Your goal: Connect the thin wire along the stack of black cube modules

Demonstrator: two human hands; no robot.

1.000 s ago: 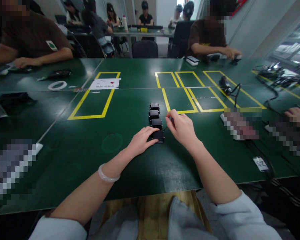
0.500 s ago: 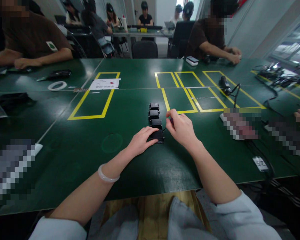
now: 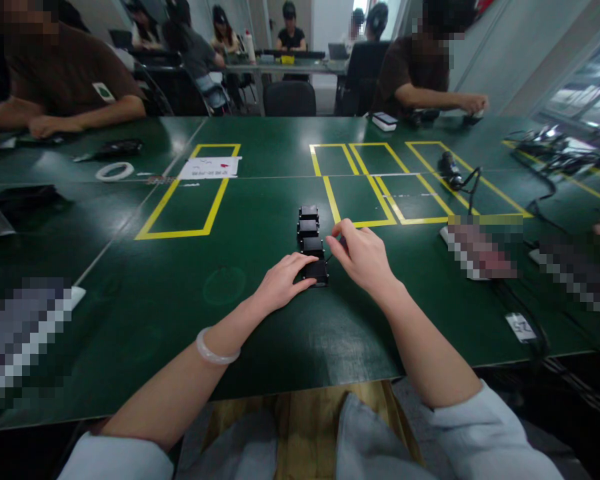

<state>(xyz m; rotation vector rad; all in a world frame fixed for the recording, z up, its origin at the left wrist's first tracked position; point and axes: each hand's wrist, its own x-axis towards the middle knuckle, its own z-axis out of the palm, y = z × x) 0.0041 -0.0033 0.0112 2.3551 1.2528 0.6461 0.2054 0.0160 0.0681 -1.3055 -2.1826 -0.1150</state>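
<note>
Several small black boxes [image 3: 309,230] stand in a straight row on the green table [image 3: 280,333], running away from me. My left hand [image 3: 284,280] lies with its fingers curled over the nearest box [image 3: 317,270] and presses it down. My right hand [image 3: 363,257] is just right of the row, its thumb and forefinger pinched on a thin dark tool whose tip points at the near boxes. I cannot make out what the tool is. A pale bangle [image 3: 214,351] sits on my left wrist.
Yellow taped rectangles [image 3: 190,200] mark the table beyond the boxes. A white sheet [image 3: 211,167], a tape ring [image 3: 115,171], a black corded device [image 3: 451,170] and cables [image 3: 555,150] lie about. Other people sit at the far left, far right and right edge.
My hands and the boxes have hardly moved. The person at the far right has stretched an arm out again, and the hand at the right edge has drawn back.
</note>
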